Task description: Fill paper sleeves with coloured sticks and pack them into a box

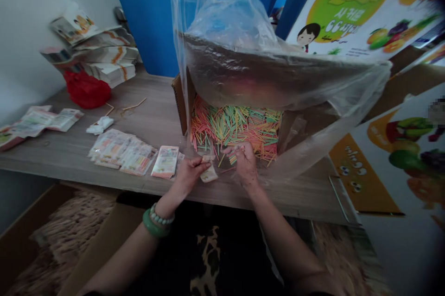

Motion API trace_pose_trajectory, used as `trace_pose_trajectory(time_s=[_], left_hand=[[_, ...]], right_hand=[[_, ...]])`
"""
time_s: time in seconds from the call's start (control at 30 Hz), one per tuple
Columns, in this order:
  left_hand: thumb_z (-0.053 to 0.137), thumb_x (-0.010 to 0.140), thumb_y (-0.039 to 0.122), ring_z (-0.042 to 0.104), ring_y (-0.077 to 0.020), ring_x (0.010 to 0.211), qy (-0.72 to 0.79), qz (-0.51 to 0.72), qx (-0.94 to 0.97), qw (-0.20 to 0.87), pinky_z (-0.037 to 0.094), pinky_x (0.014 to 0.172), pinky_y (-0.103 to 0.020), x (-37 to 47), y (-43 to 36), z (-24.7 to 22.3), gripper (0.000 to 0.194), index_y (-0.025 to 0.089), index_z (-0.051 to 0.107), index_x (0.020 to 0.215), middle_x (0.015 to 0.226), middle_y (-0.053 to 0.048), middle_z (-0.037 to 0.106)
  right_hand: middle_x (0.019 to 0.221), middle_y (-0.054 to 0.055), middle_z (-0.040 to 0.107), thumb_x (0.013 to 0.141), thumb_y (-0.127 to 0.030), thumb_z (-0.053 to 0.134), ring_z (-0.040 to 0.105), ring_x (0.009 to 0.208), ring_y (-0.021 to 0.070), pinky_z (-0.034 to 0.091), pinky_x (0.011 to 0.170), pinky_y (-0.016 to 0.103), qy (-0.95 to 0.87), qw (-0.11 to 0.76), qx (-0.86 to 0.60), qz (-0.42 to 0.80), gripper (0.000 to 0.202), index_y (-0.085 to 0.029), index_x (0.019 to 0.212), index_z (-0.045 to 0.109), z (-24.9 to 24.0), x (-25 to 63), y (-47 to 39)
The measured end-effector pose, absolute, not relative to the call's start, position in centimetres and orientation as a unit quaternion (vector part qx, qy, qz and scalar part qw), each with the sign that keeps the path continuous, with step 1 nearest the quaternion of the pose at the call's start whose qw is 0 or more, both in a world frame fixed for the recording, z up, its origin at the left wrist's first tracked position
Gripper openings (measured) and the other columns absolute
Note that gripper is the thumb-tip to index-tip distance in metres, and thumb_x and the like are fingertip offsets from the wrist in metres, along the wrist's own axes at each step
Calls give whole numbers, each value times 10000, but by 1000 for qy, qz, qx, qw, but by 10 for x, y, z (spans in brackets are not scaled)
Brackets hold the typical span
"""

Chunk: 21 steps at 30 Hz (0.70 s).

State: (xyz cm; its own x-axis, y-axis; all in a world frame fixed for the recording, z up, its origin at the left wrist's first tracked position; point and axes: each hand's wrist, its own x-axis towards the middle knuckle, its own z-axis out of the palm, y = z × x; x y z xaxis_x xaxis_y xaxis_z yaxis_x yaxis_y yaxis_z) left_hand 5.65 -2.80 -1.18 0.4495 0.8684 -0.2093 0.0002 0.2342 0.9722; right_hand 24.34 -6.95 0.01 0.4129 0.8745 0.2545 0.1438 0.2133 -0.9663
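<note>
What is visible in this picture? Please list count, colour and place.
Table: one, grey-brown, middle
Cardboard box: one, brown, table centre
Plastic liner: one, clear, lining box
Thin sticks: uncountable, pink, yellow, green, in box
Held sticks: several, multicoloured, right hand
Small packet: one, pale, left hand
Packet stack: one, white-orange, beside left hand
Filled packets: count unclear, whitish, left of stack
Crumpled scrap: one, white, behind filled packets
Plastic bag: one, red, rear left
Packaging stacks: several, white-orange, behind red bag
Printed cartons: at least two, mostly white, right
Panel: one, blue, behind box
Bracelet and bangle: two, green, left wrist
Hands: two, bare, before box
</note>
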Motion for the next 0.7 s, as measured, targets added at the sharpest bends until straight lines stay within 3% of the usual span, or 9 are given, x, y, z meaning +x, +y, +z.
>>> trace_pose_trajectory(time_s=[0.2, 0.53, 0.7], left_hand=[[747, 717, 427, 455, -134, 607, 424, 290, 601, 613, 361, 585, -261, 57, -33, -3, 260, 187, 677, 647, 592, 23, 547], [735, 699, 506, 273, -94, 535, 446, 273, 616, 589, 182, 504, -253, 58, -38, 5, 461, 203, 443, 511, 520, 57, 319], [755, 691, 484, 274, -76, 471, 448, 257, 593, 618, 179, 455, -242, 58, -38, 7, 396, 200, 523, 542, 500, 69, 339]], right_hand=[[759, -20, 702, 1004, -448, 488, 722, 814, 201, 543, 885, 419, -442, 685, -486, 314, 194, -274, 936, 440, 38, 219, -64], [823, -11, 706, 1001, -546, 482, 727, 973, 220, 527, 992, 497, -496, 683, -425, 328, 255, -296, 951, 466, 54, 188, -66], [832, 6, 712, 996, -512, 511, 719, 1013, 224, 519, 1003, 491, -527, 650, -440, 325, 236, -282, 945, 510, 38, 191, -71]])
